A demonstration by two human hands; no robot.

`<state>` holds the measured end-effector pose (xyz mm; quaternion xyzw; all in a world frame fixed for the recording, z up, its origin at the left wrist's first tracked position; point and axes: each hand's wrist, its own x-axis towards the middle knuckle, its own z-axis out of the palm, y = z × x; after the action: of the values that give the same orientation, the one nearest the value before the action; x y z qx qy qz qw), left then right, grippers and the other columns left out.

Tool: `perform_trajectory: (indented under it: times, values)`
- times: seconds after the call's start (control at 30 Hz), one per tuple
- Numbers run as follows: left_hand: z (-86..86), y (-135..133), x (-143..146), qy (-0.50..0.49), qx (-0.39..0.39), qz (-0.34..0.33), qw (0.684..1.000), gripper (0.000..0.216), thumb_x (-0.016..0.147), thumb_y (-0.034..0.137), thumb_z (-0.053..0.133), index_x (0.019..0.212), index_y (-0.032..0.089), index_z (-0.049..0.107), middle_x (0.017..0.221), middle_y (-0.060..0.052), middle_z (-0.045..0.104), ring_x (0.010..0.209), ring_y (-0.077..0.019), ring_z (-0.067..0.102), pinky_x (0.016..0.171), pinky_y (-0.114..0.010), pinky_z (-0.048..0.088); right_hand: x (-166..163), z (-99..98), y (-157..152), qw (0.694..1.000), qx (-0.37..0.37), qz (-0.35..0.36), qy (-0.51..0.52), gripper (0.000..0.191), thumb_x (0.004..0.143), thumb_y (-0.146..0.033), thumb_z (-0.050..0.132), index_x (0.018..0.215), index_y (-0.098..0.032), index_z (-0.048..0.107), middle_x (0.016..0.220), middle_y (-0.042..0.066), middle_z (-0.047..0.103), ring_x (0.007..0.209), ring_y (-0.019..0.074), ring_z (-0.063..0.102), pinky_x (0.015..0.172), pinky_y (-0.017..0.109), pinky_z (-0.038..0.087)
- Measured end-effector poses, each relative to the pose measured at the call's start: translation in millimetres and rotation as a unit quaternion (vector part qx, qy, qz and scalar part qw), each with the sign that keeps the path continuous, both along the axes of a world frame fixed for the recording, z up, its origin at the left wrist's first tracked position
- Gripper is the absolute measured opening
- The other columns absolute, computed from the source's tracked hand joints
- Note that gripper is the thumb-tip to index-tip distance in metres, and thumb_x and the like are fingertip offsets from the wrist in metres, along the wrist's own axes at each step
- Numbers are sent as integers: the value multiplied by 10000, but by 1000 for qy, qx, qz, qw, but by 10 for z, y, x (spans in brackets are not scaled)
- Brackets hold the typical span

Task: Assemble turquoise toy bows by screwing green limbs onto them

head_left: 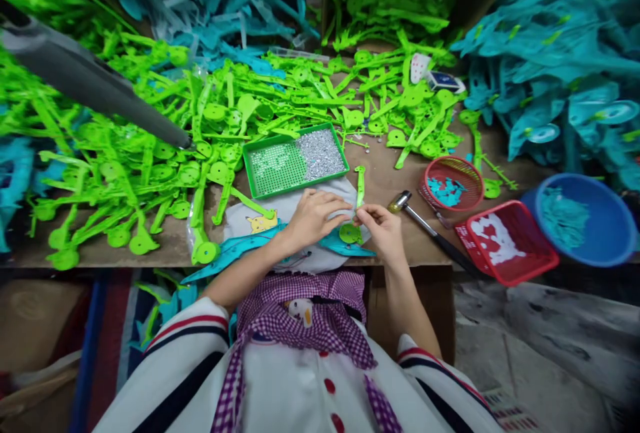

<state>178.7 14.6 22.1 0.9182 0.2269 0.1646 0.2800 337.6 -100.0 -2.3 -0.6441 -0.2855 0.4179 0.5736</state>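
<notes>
Our left hand (316,217) is loosely bent above the blue piece (240,245) on the pale cloth (239,217), our right hand (383,225) pinches beside the long green piece (361,183), and we cannot tell if either holds anything.

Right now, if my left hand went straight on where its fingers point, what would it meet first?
Probably your right hand, just across from it by the slim green piece, though depth is unclear here.

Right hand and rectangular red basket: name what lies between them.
In the head view, the hammer lies between the right hand and the rectangular red basket.
</notes>
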Motion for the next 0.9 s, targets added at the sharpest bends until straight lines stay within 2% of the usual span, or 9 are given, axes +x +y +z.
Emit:
perform_trajectory:
  times: [0.13, 0.37, 0.6, 0.67, 0.77, 0.8, 0.9]
  values:
    - [34, 3, 100, 11, 25, -21, 999, 228, 1031, 356, 534, 1049, 278, 748, 1042, -2, 785, 980, -187, 679, 977, -431, 343, 1, 22, 4, 1000, 0, 2, -5, 371, 720, -555, 785, 780, -201, 695, 668, 0, 698, 600, 146, 661, 627, 304, 582]
    - [9, 59, 109, 17, 24, -50, 998, 280, 1041, 406, 492, 1055, 302, 752, 1082, -10, 785, 972, -190, 687, 1041, -482, 268, 59, 32, -15, 1000, -9, 12, 14, 392, 690, -571, 800, 735, -199, 686, 601, -11, 668, 544, 136, 622, 593, 294, 560]
    - [6, 166, 194, 24, 18, -84, 996, 279, 1038, 405, 486, 1038, 310, 749, 1095, -4, 777, 997, -188, 677, 1055, -485, 259, 80, -17, -11, 1000, -1, -2, 12, 353, 699, -536, 807, 750, -206, 690, 642, -7, 682, 573, 137, 629, 611, 292, 553]
    - [4, 191, 235, 18, 29, -64, 997, 253, 1024, 417, 520, 1099, 306, 734, 1193, -25, 745, 1088, -207, 655, 1054, -484, 271, 134, -65, 41, 1000, 3, -12, -2, 351, 704, -535, 801, 767, -208, 689, 660, -7, 687, 599, 141, 636, 641, 297, 558]
    - [-9, 137, 282, 11, 69, -23, 997, 329, 1007, 442, 550, 1257, 264, 666, 1382, -97, 641, 1256, -258, 579, 1046, -482, 305, 284, -191, 179, 997, 4, -42, -61, 366, 728, -553, 755, 800, -200, 688, 686, -4, 692, 625, 144, 639, 649, 292, 546]
    - [-26, 90, 296, 20, 79, -37, 996, 339, 1013, 433, 539, 1271, 246, 655, 1386, -109, 633, 1263, -261, 574, 1046, -475, 322, 345, -239, 231, 995, -2, -52, -90, 371, 745, -557, 728, 816, -195, 689, 695, 1, 696, 628, 148, 642, 641, 289, 540]
    - [-139, -86, 338, 88, 91, -139, 982, 294, 1026, 365, 511, 1192, 189, 678, 1299, -120, 674, 1202, -251, 614, 1068, -453, 370, 510, -358, 373, 982, -55, -52, -171, 376, 788, -544, 662, 867, -178, 691, 718, 27, 717, 625, 172, 672, 604, 288, 533]
